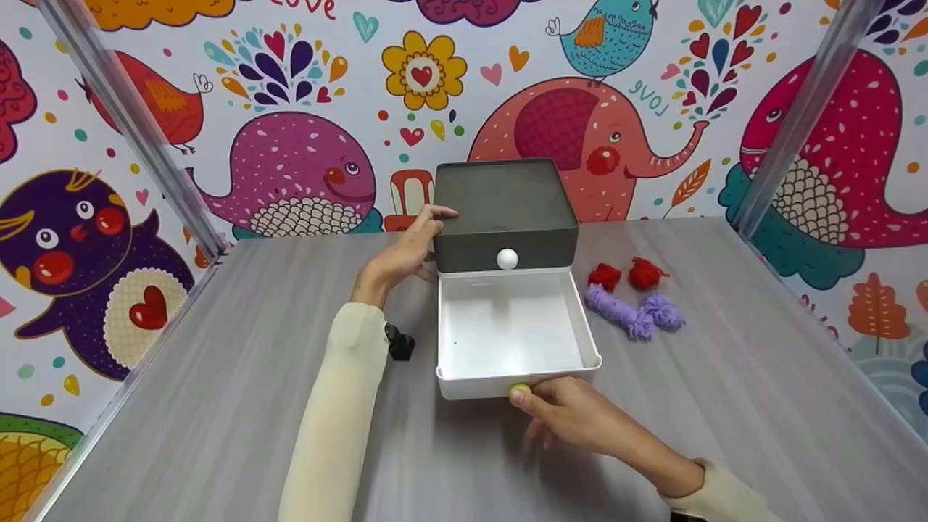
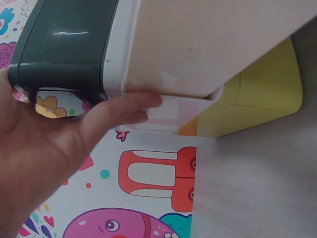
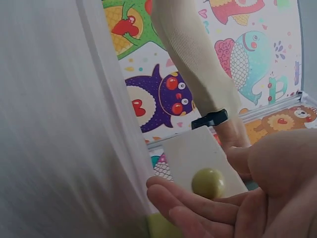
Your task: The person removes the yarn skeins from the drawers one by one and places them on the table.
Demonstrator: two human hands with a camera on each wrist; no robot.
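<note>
A small drawer box stands against the back wall, its dark grey upper tier (image 1: 500, 196) bearing a white knob (image 1: 507, 259). Below that, a white drawer (image 1: 507, 326) is pulled out toward me, with only a tiny dark speck showing inside. My left hand (image 1: 406, 250) rests along the box's left side, one finger over the top edge; in the left wrist view its extended fingers (image 2: 133, 104) touch the white side. My right hand (image 1: 580, 417) pinches the drawer's yellow-green knob (image 3: 208, 183) at the front, thumb on it, other fingers loosely extended below.
Right of the box lie two red yarn bundles (image 1: 645, 274) and two purple yarn bundles (image 1: 623, 312) on the grey table (image 1: 239, 406). A yellow part (image 2: 262, 89) of the box shows low in the left wrist view. Printed panels with metal posts (image 1: 797, 109) enclose the table.
</note>
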